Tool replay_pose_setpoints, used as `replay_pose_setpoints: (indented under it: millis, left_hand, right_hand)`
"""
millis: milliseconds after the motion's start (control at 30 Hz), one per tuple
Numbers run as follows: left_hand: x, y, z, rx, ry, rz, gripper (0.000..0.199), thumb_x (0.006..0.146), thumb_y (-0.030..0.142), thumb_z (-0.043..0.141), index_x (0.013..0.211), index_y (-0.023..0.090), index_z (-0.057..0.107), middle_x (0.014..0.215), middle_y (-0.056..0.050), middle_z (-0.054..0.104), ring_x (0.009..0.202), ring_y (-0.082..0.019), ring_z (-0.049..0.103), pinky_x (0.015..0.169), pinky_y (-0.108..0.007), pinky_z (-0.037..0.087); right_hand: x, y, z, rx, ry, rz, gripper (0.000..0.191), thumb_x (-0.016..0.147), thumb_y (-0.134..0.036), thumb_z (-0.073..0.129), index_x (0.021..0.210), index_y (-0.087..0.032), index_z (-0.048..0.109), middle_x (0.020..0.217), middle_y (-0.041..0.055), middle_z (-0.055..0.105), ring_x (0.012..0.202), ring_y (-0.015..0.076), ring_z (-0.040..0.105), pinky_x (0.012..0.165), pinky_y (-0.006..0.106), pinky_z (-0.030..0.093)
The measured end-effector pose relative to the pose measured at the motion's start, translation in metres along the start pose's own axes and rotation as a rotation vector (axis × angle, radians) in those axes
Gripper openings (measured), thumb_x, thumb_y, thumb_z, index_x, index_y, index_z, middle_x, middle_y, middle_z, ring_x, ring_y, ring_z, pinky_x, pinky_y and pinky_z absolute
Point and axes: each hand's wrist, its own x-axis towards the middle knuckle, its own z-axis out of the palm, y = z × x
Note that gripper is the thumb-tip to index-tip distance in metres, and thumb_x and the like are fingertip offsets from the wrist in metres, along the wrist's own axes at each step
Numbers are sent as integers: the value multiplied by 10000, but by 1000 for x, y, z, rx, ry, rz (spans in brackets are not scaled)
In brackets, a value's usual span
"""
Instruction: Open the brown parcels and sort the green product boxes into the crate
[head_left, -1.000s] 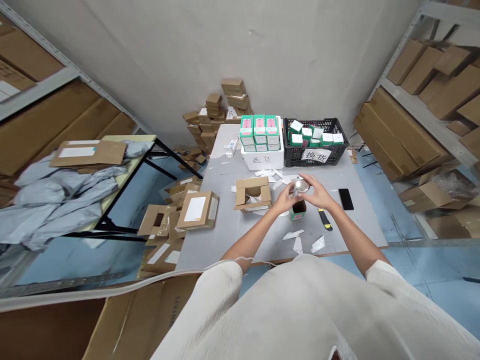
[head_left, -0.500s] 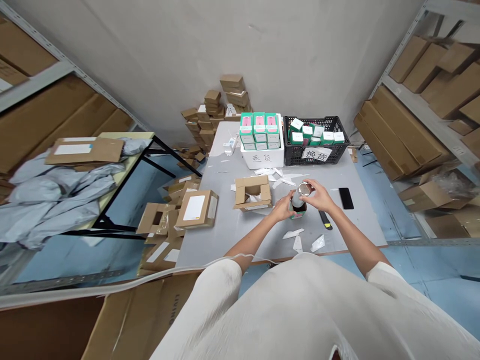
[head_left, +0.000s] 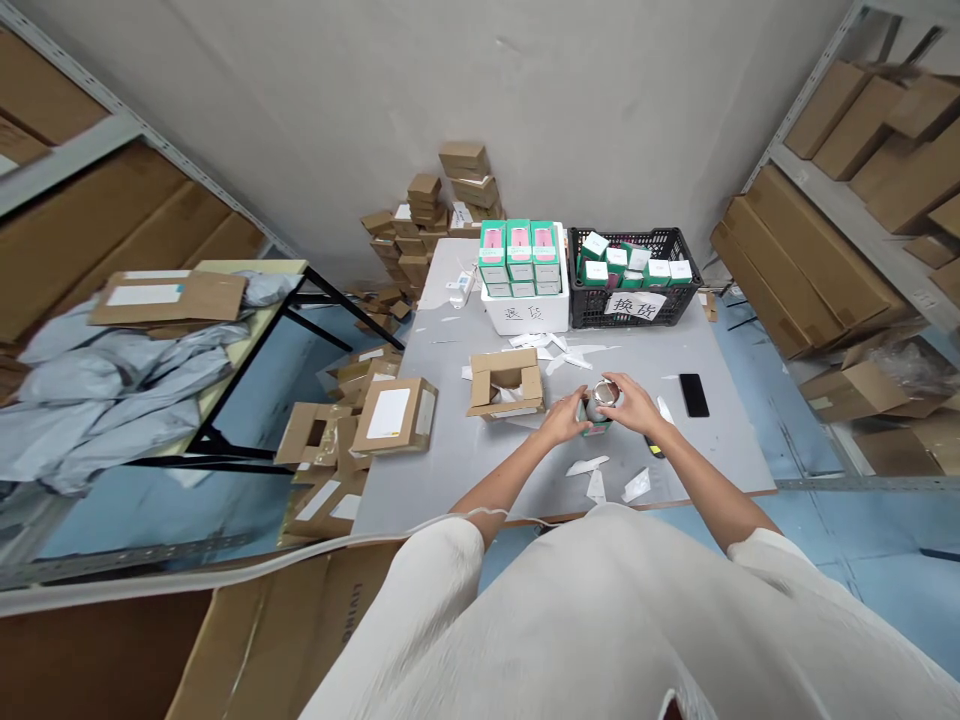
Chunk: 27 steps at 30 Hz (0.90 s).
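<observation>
My right hand point(head_left: 634, 404) grips a pale cylinder with a shiny silver round top point(head_left: 606, 392) between thumb and fingers. Most of the cylinder sits down inside a small green box point(head_left: 597, 429); what exactly the cylinder is, I cannot make out. Around the box's left side my left hand point(head_left: 565, 417) is closed, steadying it on the table. Just left of that hand lies an open cardboard carton point(head_left: 505, 400) with white packing inside. A utility knife point(head_left: 655, 448) with a yellow end lies partly hidden under my right wrist.
On the grey table point(head_left: 420, 500) stand a white bin point(head_left: 527, 315) with green-and-pink boxes and a black crate point(head_left: 675, 308) with green boxes. A phone point(head_left: 694, 395) lies at right, a taped parcel point(head_left: 395, 416) at left. Paper scraps point(head_left: 586, 466) lie near the front edge.
The cylinder has gone lower into the green box, and my right hand has come down with it. My left hand stays at the box. The right wrist now covers more of the knife.
</observation>
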Motion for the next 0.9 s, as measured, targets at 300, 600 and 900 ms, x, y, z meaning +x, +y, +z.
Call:
replay_pose_setpoints:
  millis: [300, 600, 900]
  left_hand:
    - [-1, -5, 2, -23, 32, 1, 970, 793, 347, 898, 1647, 237, 453, 1513, -163, 676, 1411, -411, 636, 1192, -550, 483]
    - [-7, -13, 4, -98, 92, 30, 1033, 714, 277, 920, 1633, 235, 451, 1639, -186, 538, 1531, -419, 515, 1269, -579, 423]
    - [2, -16, 12, -281, 176, -276, 450, 892, 320, 751, 1314, 197, 656, 1350, -140, 699, 996, -259, 746, 1049, -498, 585]
  right_hand:
    - [-13, 22, 48, -244, -114, 86, 657, 823, -373, 849, 1438, -249, 653, 1303, 162, 744, 1385, 422, 548, 1210, 639, 307]
    - [-10, 43, 43, -19, 48, 170, 328, 919, -381, 669, 1214, -271, 757, 1382, 137, 712, 1312, 356, 628, 1160, 585, 455]
    - [-12, 80, 49, 328, 126, 500, 409, 812, -402, 681, 1166, -204, 741, 1203, 115, 789, 890, 229, 737, 957, 492, 630]
